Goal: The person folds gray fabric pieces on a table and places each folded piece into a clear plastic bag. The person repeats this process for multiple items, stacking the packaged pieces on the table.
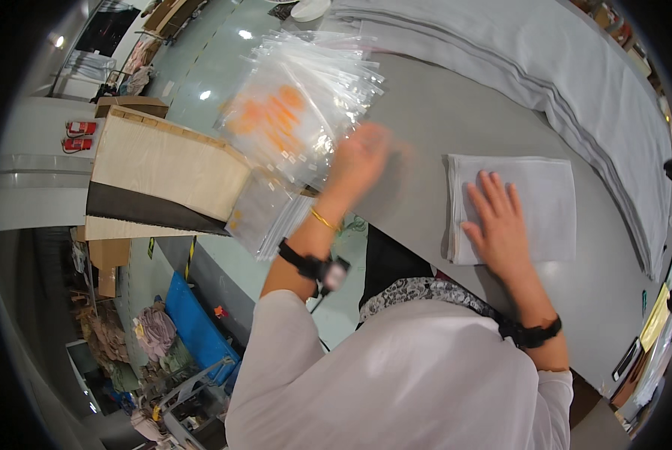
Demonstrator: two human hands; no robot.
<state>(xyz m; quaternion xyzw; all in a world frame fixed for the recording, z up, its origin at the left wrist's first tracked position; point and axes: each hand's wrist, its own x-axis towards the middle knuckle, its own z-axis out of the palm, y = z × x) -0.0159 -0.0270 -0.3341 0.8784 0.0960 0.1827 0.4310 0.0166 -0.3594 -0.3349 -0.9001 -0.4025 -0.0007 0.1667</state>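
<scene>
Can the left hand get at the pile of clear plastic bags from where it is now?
Probably yes. The left hand, blurred, is already at the near edge of the pile of clear plastic bags, and nothing lies between them. The right hand rests flat on the folded grey cloth, well aside.

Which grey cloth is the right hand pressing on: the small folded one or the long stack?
The small folded cloth near the table edge, under the right hand; the long stack lies farther away, untouched.

Bright, even overhead light fills the room; lamp glare spots shine on the glossy floor [223, 67] and glint off the clear bags [298, 105]. The left hand [358, 157] is motion-blurred. Straight edges bow near the dark, vignetted rim. Shadows are soft.
</scene>
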